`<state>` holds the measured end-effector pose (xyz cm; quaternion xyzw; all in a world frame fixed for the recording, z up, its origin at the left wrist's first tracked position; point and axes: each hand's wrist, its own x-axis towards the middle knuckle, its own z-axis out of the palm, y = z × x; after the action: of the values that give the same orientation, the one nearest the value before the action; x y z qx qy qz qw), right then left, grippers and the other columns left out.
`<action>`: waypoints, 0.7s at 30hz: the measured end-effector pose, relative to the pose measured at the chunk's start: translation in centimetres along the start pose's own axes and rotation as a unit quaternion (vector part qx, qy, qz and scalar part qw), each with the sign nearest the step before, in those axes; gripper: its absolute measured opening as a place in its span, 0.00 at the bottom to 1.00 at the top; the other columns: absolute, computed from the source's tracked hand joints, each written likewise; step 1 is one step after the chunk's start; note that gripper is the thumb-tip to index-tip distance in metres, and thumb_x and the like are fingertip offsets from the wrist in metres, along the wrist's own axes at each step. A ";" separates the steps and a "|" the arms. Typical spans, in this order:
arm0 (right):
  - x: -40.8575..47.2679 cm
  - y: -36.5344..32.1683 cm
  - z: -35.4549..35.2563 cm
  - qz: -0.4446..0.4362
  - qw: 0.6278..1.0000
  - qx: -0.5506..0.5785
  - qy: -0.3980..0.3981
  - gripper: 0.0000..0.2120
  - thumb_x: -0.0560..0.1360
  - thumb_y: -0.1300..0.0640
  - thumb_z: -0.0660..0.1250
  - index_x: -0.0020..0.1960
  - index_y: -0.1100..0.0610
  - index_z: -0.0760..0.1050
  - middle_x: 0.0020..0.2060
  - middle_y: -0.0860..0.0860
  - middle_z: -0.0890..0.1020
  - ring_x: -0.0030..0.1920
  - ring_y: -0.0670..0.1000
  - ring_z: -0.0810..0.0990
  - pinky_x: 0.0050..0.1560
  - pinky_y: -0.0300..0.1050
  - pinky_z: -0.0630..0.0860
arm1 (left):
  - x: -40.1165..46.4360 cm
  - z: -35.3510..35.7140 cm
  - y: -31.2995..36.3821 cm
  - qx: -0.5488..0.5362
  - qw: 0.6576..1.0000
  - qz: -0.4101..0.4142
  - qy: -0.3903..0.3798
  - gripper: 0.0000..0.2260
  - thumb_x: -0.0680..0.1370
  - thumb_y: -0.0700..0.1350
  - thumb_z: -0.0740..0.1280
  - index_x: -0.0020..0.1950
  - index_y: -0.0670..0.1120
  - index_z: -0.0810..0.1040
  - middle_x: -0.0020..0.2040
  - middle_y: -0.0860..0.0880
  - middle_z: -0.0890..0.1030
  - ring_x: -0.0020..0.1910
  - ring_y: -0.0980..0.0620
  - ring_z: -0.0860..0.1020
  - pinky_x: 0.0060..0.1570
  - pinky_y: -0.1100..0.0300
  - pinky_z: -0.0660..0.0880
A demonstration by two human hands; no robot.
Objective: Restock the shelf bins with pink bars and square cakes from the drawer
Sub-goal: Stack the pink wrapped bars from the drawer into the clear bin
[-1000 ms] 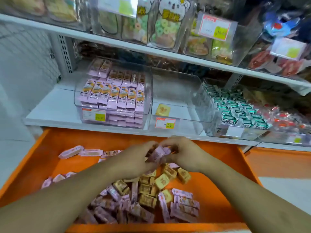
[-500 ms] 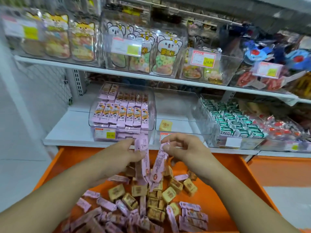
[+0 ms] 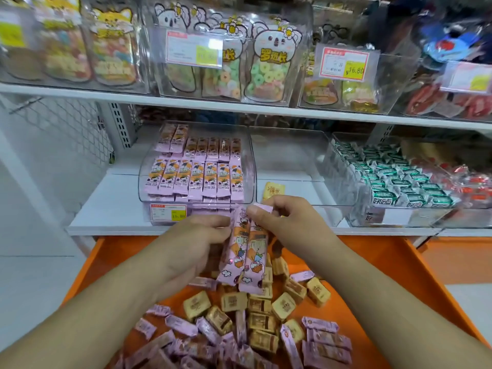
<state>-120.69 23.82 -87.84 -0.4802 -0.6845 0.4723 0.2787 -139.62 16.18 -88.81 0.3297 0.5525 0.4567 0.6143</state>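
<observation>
I am seeing the orange drawer [image 3: 415, 278] pulled out under the white shelf edge [image 3: 119, 230], with open air between them. My left hand [image 3: 186, 251] and right hand [image 3: 290, 222] are pinching two pink bars [image 3: 243, 258] upright above the square cakes [image 3: 259, 306], just before the pink-bar bin [image 3: 149, 182]; the neighbouring clear bin [image 3: 314, 193] is holding one cake.
</observation>
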 end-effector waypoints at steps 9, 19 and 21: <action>-0.7 -0.1 0.4 0.030 0.997 0.065 0.026 0.25 0.76 0.46 0.76 0.50 0.70 0.75 0.37 0.68 0.77 0.36 0.63 0.86 0.38 0.66 0.85 | -1.0 0.1 -0.2 0.124 0.990 0.007 -0.068 0.15 0.73 0.40 0.80 0.53 0.59 0.86 0.54 0.49 0.88 0.59 0.47 0.84 0.66 0.47 0.74; -3.2 -0.9 -1.3 -0.038 0.994 -0.058 -0.085 0.16 0.80 0.46 0.72 0.66 0.35 0.76 0.55 0.46 0.76 0.36 0.43 0.83 0.37 0.43 0.81 | -1.9 0.1 -0.1 0.205 0.972 0.036 -0.112 0.16 0.75 0.44 0.77 0.62 0.50 0.84 0.59 0.46 0.86 0.62 0.46 0.82 0.68 0.46 0.75; -3.5 -0.8 -1.8 -0.074 0.986 -0.080 -0.123 0.18 0.81 0.49 0.70 0.69 0.35 0.76 0.56 0.39 0.78 0.35 0.32 0.78 0.35 0.30 0.71 | -2.1 0.0 0.0 0.221 0.966 0.018 -0.133 0.12 0.78 0.40 0.75 0.62 0.47 0.84 0.58 0.45 0.86 0.57 0.47 0.83 0.53 0.59 0.78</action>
<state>-118.19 21.24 -86.12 -0.3869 -0.7830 0.4497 0.1872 -139.55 14.28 -88.03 0.5247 0.5471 0.2867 0.5858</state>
